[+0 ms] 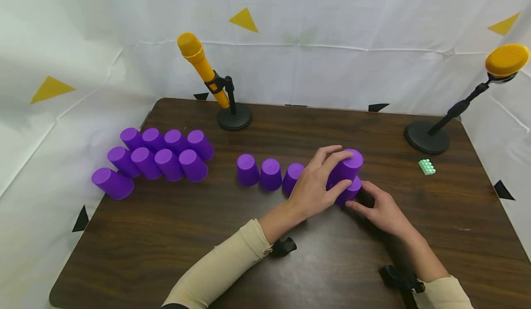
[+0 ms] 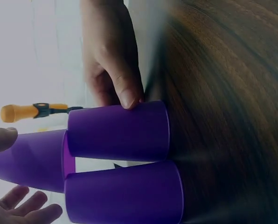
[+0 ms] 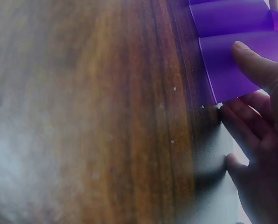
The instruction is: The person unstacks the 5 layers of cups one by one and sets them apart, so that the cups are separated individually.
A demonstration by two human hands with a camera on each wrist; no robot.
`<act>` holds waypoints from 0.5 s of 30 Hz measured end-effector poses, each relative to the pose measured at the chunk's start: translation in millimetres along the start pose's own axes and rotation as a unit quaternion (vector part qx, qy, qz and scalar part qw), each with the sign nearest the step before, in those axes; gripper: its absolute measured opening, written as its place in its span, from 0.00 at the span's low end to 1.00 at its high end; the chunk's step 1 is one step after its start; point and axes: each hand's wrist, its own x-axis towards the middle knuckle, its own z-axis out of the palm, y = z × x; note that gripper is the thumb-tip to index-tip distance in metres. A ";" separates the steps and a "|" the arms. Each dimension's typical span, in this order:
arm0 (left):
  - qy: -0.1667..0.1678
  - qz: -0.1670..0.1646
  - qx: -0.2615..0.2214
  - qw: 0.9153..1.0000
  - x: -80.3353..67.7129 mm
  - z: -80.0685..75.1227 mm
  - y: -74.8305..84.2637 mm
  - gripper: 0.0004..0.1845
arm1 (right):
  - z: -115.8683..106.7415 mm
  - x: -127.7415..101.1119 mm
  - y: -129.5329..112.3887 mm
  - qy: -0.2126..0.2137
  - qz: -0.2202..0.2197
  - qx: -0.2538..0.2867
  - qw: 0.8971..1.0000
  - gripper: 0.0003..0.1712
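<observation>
While the left hand (image 1: 315,187) has its fingers curled over an upside-down purple plastic cup (image 1: 347,165) sitting up on a second tier, the right hand (image 1: 383,212) rests with fingers pretty much straight, tips touching the bottom purple cup (image 1: 351,192) at the right end of the row on the dark wood-grain counter (image 1: 290,263). Looks to me like the stacking step: top cup being seated over the gap between two base cups, with three more upside-down purple cups (image 1: 270,174) lined up to the left. Next move probably needs a gentle let-go so nothing tips. A cluster of spare purple cups (image 1: 162,157) waits far left. The left hand hides part of the base row, and both wrist views are blurry, so exact contact is hard to call.
</observation>
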 end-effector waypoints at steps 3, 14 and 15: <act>0.007 -0.002 0.002 1.000 0.4 4.3 -1.2 0.30 | 0.6 -0.4 0.8 0.003 -0.002 -0.002 1.000 0.30; 0.022 0.023 -0.008 0.999 -6.4 -5.6 1.5 0.29 | -0.1 -0.5 0.6 0.003 0.000 -0.004 1.000 0.30; 0.025 0.023 -0.009 0.999 -9.0 -9.8 3.1 0.28 | 0.0 -0.5 0.3 0.004 -0.002 -0.005 1.000 0.30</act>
